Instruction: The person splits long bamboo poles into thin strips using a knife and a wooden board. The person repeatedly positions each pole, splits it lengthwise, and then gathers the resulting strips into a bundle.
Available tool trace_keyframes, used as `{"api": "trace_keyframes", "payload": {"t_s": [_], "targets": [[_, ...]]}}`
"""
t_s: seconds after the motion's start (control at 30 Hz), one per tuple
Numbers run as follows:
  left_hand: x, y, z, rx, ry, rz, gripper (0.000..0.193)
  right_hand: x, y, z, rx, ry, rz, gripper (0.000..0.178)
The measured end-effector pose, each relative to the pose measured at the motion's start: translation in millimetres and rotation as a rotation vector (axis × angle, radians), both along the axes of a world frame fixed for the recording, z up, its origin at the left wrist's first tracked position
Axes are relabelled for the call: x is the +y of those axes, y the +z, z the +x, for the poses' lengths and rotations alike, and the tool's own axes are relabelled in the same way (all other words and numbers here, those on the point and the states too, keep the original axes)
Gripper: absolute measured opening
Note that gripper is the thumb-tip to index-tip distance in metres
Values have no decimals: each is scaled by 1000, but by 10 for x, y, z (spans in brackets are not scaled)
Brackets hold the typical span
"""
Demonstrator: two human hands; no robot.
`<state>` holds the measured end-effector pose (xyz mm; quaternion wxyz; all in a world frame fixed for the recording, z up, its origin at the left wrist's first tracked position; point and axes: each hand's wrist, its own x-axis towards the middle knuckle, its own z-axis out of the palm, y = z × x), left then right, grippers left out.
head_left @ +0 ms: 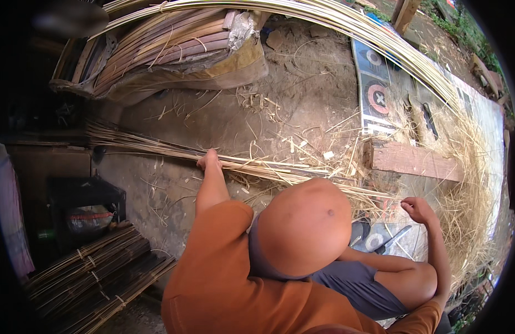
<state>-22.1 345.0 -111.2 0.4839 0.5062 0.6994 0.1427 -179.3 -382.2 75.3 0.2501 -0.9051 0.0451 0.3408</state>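
Note:
A long bundle of thin bamboo strips lies across the ground from the dark left side to the middle right, in front of my knees. My left hand is closed on the bundle near its middle. Toward the right, my right hand has its fingers pressed together at the tip of a thin pale strip that extends from the bundle. What lies inside those fingers is mostly hidden. Below that strip, a knife rests on the printed sheet, close to my bent leg.
A wooden block lies beyond my right hand, beside heaped bamboo shavings. Long pale strips arch across the far side. A cloth-wrapped bundle of slats sits far left. Nearer are a black stool and tied slats.

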Motion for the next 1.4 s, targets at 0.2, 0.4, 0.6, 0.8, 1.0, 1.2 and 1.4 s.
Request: {"api": "trace_keyframes", "payload": {"t_s": [0.2, 0.4, 0.6, 0.8, 1.0, 1.2, 1.4], "targets": [[32, 214, -138, -523, -42, -86, 53, -645, 595, -74, -195, -268, 119, 38], [-409, 1580, 293, -968, -179, -422, 24, -632, 1817, -666, -1029, -727, 274, 42], [-2163, 3378, 302, -1276, -286, -764, 37, -167, 1880, -1108, -1223, -844, 704, 39], [-3622, 4509, -283, -1664, -536, -1386, 34, 1610, 2485, -461, -923, -329, 695, 32], [-5215, 5447, -1174, -1649, -731, -1737, 33, 2517, 2396, -107, -550, -169, 997, 80], [-6028, 5208, -1922, -1349, -1156, -1787, 96, 3532, 2192, 212, -882, -732, 1951, 60], [-4997, 4891, -2398, -837, -2040, -1646, 100, 2787, 2075, 205, -1012, -1123, 2138, 39]]}}
